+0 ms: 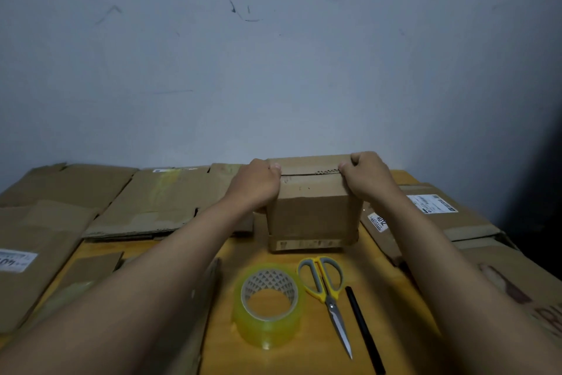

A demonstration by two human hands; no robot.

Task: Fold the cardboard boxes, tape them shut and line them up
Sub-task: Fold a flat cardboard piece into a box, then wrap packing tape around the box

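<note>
The cardboard box [311, 204] stands upright on the yellow table [273, 259] near the grey wall [273, 55], folded into shape, with the seam between its two top flaps still showing a thin gap. In the head view the left hand [255, 184] clasps the box's upper left edge, fingers curled over the side and thumb laid on the top flap. The right hand [366, 175] grips the upper right edge the same way, thumb tip at the end of the seam. Nearer the person than the fingers lie a roll of clear tape [269, 304], yellow-handled scissors [327, 292] just right of it, and a black pen [363, 329] beside the blades. Flattened cartons [158, 201] lie left of the left hand's fingers, and more [462, 222] right of the right hand's.
</note>
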